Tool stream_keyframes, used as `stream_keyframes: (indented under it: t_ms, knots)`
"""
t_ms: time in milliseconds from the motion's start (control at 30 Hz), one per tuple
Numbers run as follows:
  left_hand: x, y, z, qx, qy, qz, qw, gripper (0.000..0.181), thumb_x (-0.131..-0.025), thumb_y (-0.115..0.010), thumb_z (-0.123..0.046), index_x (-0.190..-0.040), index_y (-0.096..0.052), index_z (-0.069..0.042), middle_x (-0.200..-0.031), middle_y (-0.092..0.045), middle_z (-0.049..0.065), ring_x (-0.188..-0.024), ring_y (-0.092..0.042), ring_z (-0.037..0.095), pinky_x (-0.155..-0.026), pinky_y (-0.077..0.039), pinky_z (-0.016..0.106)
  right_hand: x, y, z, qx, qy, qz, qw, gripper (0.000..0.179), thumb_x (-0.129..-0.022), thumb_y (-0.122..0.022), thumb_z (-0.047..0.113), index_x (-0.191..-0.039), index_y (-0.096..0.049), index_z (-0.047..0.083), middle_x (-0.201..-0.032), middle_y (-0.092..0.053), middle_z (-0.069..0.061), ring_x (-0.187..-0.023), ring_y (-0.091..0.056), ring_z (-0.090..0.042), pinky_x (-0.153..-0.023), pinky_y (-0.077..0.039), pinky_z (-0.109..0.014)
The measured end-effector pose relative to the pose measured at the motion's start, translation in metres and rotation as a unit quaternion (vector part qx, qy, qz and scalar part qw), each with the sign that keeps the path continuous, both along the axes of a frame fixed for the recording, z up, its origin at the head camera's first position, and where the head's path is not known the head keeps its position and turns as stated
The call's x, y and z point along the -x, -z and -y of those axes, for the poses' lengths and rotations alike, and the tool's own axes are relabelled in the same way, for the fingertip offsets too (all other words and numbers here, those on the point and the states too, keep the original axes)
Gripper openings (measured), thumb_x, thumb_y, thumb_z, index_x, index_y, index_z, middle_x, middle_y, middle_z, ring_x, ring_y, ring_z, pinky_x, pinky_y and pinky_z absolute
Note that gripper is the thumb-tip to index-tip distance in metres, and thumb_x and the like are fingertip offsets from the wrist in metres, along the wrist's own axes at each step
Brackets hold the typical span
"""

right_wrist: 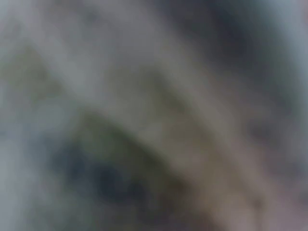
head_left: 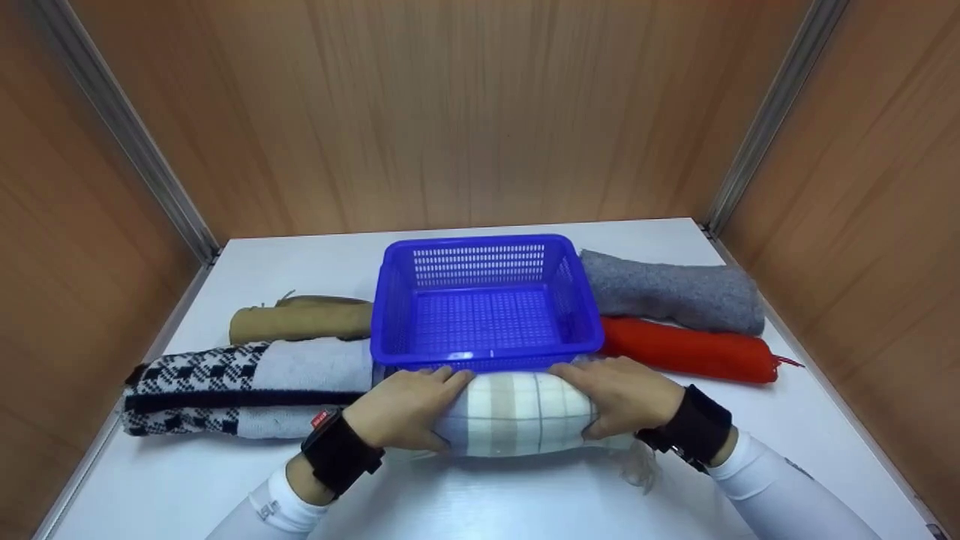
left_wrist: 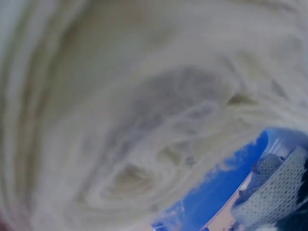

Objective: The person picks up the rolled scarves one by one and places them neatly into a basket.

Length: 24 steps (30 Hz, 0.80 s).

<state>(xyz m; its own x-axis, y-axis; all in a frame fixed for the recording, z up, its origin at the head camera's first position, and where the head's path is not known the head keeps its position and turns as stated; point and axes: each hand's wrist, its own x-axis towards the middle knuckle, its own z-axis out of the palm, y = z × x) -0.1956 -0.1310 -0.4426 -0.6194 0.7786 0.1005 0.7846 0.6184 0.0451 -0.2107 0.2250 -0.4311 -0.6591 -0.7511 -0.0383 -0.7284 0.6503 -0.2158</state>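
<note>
A rolled plaid scarf (head_left: pixel 517 414), cream with beige and grey-blue bands, lies in front of the blue basket (head_left: pixel 487 358). My left hand (head_left: pixel 407 405) grips its left end, fingers over the top and thumb low on the near side. At the other end, my right hand (head_left: pixel 621 394) holds it the same way, and loose fringe hangs below that wrist. In the left wrist view the coiled end of the plaid scarf (left_wrist: pixel 144 159) fills most of the picture. The right wrist view is too blurred to make out details.
Left of the basket lie an olive roll (head_left: pixel 300 322) and a black-and-white patterned roll (head_left: pixel 247 390). On its right are a grey roll (head_left: pixel 675 292) and a red roll with a tasselled end (head_left: pixel 690 349). Wooden panels (head_left: pixel 465 112) enclose the white table (head_left: pixel 480 502).
</note>
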Motion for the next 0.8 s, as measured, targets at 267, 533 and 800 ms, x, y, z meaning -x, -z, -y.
stream_keyframes:
  t_ms: [267, 533, 800]
  knots:
    - [-0.001, -0.006, 0.000, -0.004, 0.000, -0.001, 1.0000, 0.093, -0.068, -0.101, -0.042, -0.141, -0.054, -0.008, -0.110, -0.071, 0.008, -0.095, -0.074, 0.026, -0.078, -0.064, 0.043, -0.001, -0.006, 0.001, -0.004, 0.005, 0.004, 1.0000, 0.093, -0.072, -0.101, 0.026, -0.151, -0.054, 0.018, -0.122, -0.075, -0.006, -0.106, -0.072, -0.023, -0.090, -0.061, -0.048]
    - [-0.002, -0.011, 0.001, -0.002, -0.004, 0.010, 0.9999, 0.094, -0.070, -0.101, -0.043, -0.144, -0.054, -0.008, -0.117, -0.072, 0.010, -0.099, -0.075, 0.028, -0.083, -0.065, 0.046, -0.002, -0.012, 0.001, 0.002, 0.003, 0.009, 1.0000, 0.092, -0.073, -0.101, 0.024, -0.151, -0.054, 0.017, -0.125, -0.075, -0.005, -0.107, -0.073, -0.024, -0.091, -0.063, -0.050]
    - [-0.003, -0.018, 0.001, -0.004, -0.008, 0.004, 1.0000, 0.090, -0.072, -0.099, -0.043, -0.142, -0.055, -0.009, -0.115, -0.072, 0.008, -0.097, -0.074, 0.028, -0.079, -0.064, 0.046, -0.003, -0.019, 0.001, -0.004, -0.009, -0.011, 0.9999, 0.089, -0.073, -0.101, 0.026, -0.148, -0.055, 0.018, -0.124, -0.075, -0.004, -0.103, -0.074, -0.024, -0.087, -0.062, -0.047]
